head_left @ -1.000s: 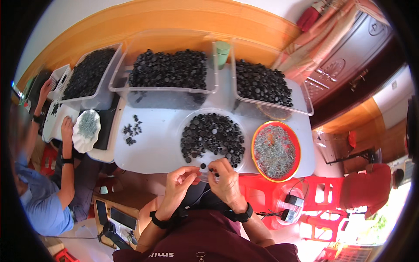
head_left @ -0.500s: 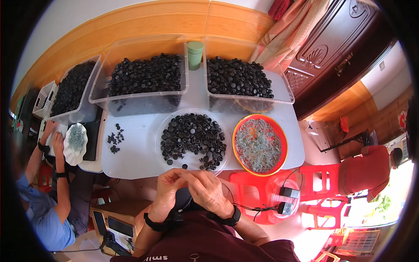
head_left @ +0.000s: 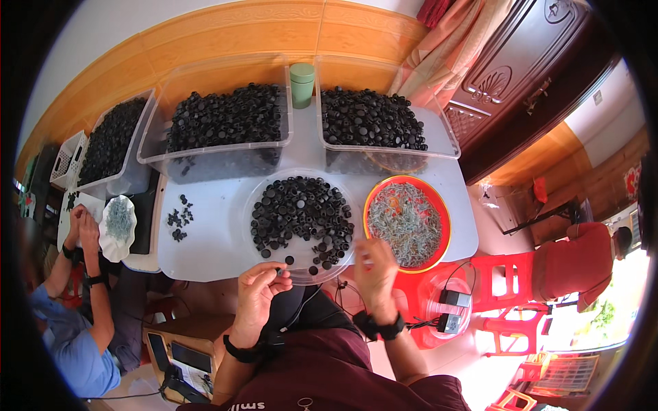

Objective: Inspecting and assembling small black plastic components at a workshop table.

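Observation:
My left hand (head_left: 256, 299) is closed, pinching a small black cap (head_left: 279, 272) between thumb and fingertips at the near edge of a clear round tray (head_left: 301, 275). Small round black caps (head_left: 299, 205) fill much of that tray, with a few lying apart near its front. Between the tray and a red bowl (head_left: 447, 226) with a yellow rim, my right hand (head_left: 376, 270) hangs beside the bowl's near left side. Its fingers are smeared by motion, so whether they hold anything does not show. Thin silvery screw-like pieces (head_left: 406, 222) heap in the bowl.
Clear bins (head_left: 216, 154) of black parts stand along the back. A green canister (head_left: 301, 85) sits between two. Small black pieces (head_left: 179, 218) lie on the table's left. A co-worker (head_left: 86, 294) works at left by a white dish (head_left: 113, 250). Red stools (head_left: 504, 284) stand right.
My hands were together in front of the tray and are now apart. The right moved right toward the red bowl; the left stayed near the tray, with a black cap now visible in it.

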Demonstrator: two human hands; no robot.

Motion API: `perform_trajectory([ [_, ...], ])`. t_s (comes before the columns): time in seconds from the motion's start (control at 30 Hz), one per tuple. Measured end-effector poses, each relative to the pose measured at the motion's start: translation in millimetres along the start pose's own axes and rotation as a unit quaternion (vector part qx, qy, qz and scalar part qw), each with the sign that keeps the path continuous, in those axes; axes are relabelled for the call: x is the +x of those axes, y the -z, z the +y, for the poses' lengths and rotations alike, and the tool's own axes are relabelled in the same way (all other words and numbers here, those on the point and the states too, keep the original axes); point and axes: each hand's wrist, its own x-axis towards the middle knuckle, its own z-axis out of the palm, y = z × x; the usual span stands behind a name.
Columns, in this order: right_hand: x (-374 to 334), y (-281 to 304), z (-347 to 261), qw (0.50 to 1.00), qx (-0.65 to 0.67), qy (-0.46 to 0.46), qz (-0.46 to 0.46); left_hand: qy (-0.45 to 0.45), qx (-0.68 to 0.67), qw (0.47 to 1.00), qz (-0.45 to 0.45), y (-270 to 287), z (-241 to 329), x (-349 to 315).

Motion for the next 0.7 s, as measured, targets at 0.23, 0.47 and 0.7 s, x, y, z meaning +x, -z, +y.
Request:
perform_trajectory([
  [0.23,46.2,12.9,42.4,0.989,-0.146,-0.004,-0.012,-0.008,-0.009,1.0,0.004,5.3,1.0,-1.0],
  [0.47,51.8,19.2,62.3,0.985,-0.143,-0.043,-0.082,-0.013,-0.004,1.0,0.023,9.3,3.6,-4.3],
  [0.7,48.4,27.6,79.8,0.997,-0.044,-0.06,-0.006,0.004,0.012,1.0,0.021,5.9,2.8,-1.1],
])
